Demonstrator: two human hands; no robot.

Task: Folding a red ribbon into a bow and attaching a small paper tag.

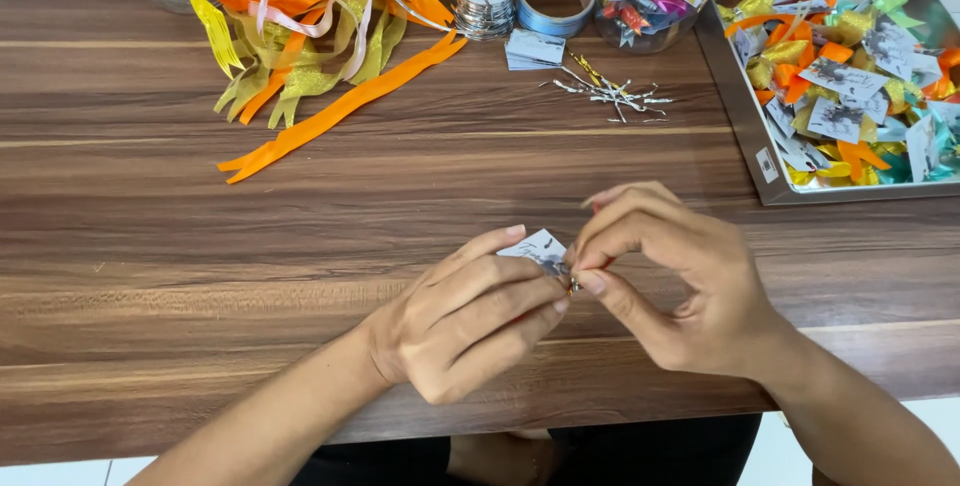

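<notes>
Item: I see my left hand [465,311] & right hand [665,276] both pinching small paper tag [540,246]; wire ties [610,93], tray [745,126] beyond.

Orange ribbon [340,106], brown wood-grain table [200,246]

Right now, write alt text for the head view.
Two hands, left hand and right hand, pinch a small paper tag between them over a wooden table. Orange and gold ribbons lie behind; a metal tray of tagged bows sits right.
</notes>
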